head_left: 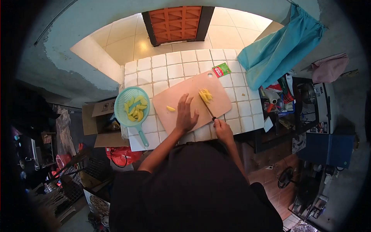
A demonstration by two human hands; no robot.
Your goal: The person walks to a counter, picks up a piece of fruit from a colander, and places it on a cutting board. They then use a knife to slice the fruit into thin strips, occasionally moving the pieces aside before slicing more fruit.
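A pink cutting board [166,98] lies on the white tiled counter [158,61]. My left hand [186,115] rests over the board with its fingers apart and nothing in it. Beside it, to the left, is one yellow wedge [171,108]. My right hand [223,129] is closed round the dark handle of a knife [208,109], whose blade points up and left toward a small pile of thin yellow strips [205,95]. A green strainer [120,99] at the counter's left side holds several yellow wedges [136,110].
A green and red packet [221,70] lies behind the board. Blue cloth [278,50] hangs over the counter's right back corner. An open cardboard box [91,120] stands to the left, and a cluttered rack [305,100] to the right.
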